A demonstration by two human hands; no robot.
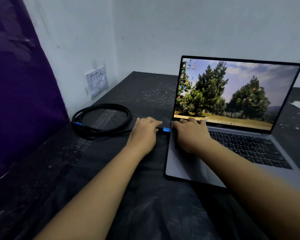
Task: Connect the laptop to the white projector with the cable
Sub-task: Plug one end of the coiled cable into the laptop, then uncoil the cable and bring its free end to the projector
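Dark cloth covers the table (145,87) where the left hand (144,130) pinches the cable (102,116)'s rigid blue plug (166,130) at the laptop (232,135)'s left edge, the right hand (190,134) pressing flat on its deck; the limp coil should trail lightly.

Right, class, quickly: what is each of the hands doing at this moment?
Left hand: closed on the cable's blue plug at the laptop's edge.
Right hand: open, resting flat on the laptop.

Laptop (232,135) sitting open on the table (145,87), right side. Cable (102,118) lying coiled to its left, near the wall; one plug (166,130) sitting against the laptop's left edge. Paper note (97,82) hanging on the wall beyond the coil.
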